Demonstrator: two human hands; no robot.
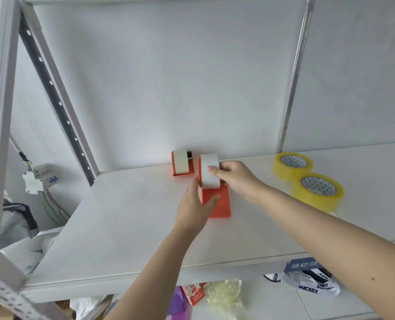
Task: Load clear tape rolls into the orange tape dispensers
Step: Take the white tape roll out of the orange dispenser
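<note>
We observe a white shelf (127, 218) in a metal rack, seen from above and in front. Two orange tape dispensers stand on it near the back wall. The far dispenser (183, 166) sits against the wall and carries a pale roll (180, 163) in its cradle; no hand touches it.

The near dispenser (216, 202) stands just in front and to the right of the first, apart from it. A pale tape roll (209, 170) sits upright at its top end, against the orange side plate. We cannot tell whether this roll is fully seated on its hub.

The right hand (238, 179) is closed on this roll from the right side, with the thumb across the roll's outer face and the fingers curled behind it. The left hand (195, 209) is pressed against the left side of the near dispenser, its thumb lying over the orange body below the roll; the fingers on the far side are hidden, so we note a hold on the body but cannot confirm its full extent.

Two yellowish clear tape rolls lie flat on the shelf, well to the right of the hands: a rear roll (293, 166) and a front roll (318, 191), touching or nearly touching each other. Neither is held.

Below the shelf edge we note a strap printed "MICKEY" (312, 288) and crumpled plastic wrap (226, 296).
</note>
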